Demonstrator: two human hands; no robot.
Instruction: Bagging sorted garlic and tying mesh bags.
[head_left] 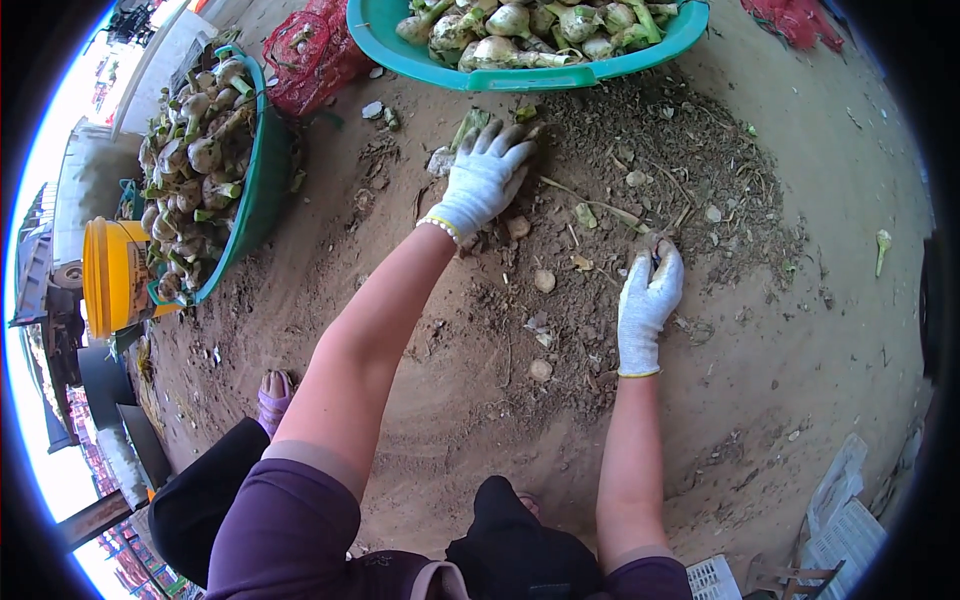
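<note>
My left hand (484,182), in a white knitted glove with dirt-stained fingertips, lies over the littered ground with its fingers stretched out. Beside its fingers is a pale green leafy scrap (470,126), and a whitish piece shows at the edge of the glove. Lower and to the right, my right hand (650,302) wears a matching glove, its fingers curled in. A long dry stalk (590,202) runs up to those fingertips, which seem to pinch its end. Ahead of both hands stands a green basin (530,78) heaped with garlic bulbs (508,20).
A second green basin (262,150), piled with garlic (205,155), stands at the left beside a yellow bucket (105,275). Red net sacks (315,60) lie behind it. Soil and dry scraps (690,150) cover the ground. One loose bulb (883,245) lies far right; white crates (845,545) stand lower right.
</note>
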